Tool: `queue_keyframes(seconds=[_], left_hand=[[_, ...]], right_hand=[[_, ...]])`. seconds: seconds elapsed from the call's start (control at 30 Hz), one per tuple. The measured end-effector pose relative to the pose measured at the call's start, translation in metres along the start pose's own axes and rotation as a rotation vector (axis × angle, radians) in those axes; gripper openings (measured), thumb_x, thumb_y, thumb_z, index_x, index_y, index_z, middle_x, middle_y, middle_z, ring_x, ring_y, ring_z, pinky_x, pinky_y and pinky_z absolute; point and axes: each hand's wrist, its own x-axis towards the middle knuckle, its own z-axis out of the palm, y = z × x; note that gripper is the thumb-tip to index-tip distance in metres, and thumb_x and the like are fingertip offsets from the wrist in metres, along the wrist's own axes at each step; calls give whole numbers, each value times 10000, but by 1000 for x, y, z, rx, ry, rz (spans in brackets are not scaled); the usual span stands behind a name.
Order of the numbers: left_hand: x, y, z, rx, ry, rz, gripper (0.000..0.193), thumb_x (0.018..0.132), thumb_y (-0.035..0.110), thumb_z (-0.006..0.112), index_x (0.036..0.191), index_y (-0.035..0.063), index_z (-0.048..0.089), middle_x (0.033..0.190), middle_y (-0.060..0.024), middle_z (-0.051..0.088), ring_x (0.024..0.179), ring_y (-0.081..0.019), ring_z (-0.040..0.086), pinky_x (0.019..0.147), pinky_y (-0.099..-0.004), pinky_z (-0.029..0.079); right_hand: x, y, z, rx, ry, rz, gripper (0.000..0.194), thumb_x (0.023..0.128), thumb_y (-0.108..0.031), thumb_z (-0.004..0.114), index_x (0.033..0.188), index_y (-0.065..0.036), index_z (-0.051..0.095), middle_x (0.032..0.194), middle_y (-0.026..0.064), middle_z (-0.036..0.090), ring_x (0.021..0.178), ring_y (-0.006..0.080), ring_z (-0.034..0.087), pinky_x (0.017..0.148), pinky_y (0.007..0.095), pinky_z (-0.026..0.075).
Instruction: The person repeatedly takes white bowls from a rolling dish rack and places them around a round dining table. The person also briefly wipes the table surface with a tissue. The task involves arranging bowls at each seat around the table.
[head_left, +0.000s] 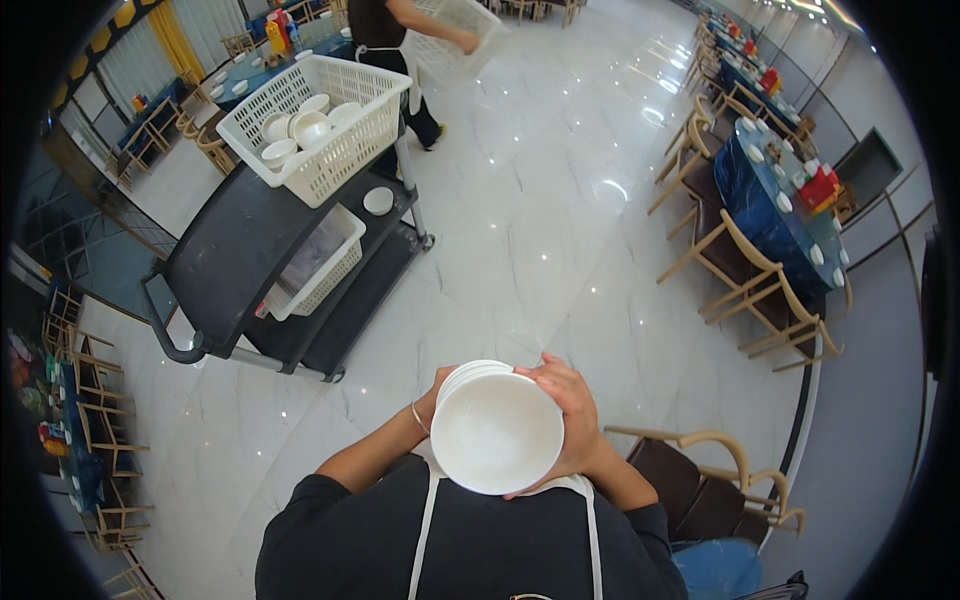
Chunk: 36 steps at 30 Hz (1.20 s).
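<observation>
A stack of white bowls (496, 433) is held close to my chest, the top bowl's hollow facing the camera. My right hand (571, 409) grips the stack's right side, fingers over the rims. On its left side is my left hand (433, 397), mostly hidden behind the bowls. Ahead to the left, a white plastic basket (352, 161) with several white bowls (300, 127) in it rests on the top shelf of a black service cart (232, 240). A single white bowl (378, 201) stands on the shelf below, near another white basket (326, 277).
Beyond the cart, a person (382, 45) in a white apron carries a white basket (454, 37). Dining tables (757, 202) with wooden chairs (750, 247) line the right side; more stand at the left. Another chair (675, 480) is close by my right elbow. The floor (517, 225) is glossy marble-patterned.
</observation>
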Motion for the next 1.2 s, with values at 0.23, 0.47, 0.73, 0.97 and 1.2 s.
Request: queue_keyframes(seconds=[0.23, 0.47, 0.73, 0.97, 1.2], left_hand=[[25, 10, -8, -23, 74, 94, 572, 998, 440, 327, 1283, 34, 611, 1196, -138, 681, 1038, -234, 684, 881, -375, 565], [19, 27, -57, -33, 197, 206, 595, 996, 457, 315, 1284, 32, 615, 1206, -142, 680, 1047, -239, 681, 896, -374, 557], [14, 64, -147, -41, 207, 292, 631, 995, 488, 299, 1296, 31, 613, 1224, -150, 677, 1063, -242, 677, 920, -369, 544], [25, 47, -212, -634, 69, 202, 615, 992, 491, 325, 1268, 35, 632, 1178, -135, 695, 1023, -230, 684, 903, -372, 546], [22, 52, -226, -666, 84, 188, 605, 990, 478, 326, 1247, 33, 645, 1155, -141, 701, 1003, -224, 688, 881, -357, 550]], right_hand=[[35, 48, -22, 98, -218, 21, 1154, 479, -532, 948, 1380, -24, 438, 1338, 210, 509, 1264, 434, 447, 1108, 562, 316], [83, 95, 29, 544, -218, 37, 928, 508, -381, 983, 1265, -207, 475, 1458, 291, 421, 1388, 488, 353, 1111, 563, 305], [143, 130, 98, 618, -187, -220, 781, 559, -325, 976, 1150, -199, 483, 1415, 270, 419, 1347, 539, 383, 1138, 644, 208], [206, 145, 119, 729, -452, -157, 723, 577, -257, 959, 1141, -191, 512, 1418, 262, 418, 1364, 558, 346, 1137, 652, 196], [221, 161, 146, 934, -382, -227, 687, 603, -248, 944, 1148, -167, 533, 1416, 255, 437, 1362, 516, 386, 1068, 595, 360]])
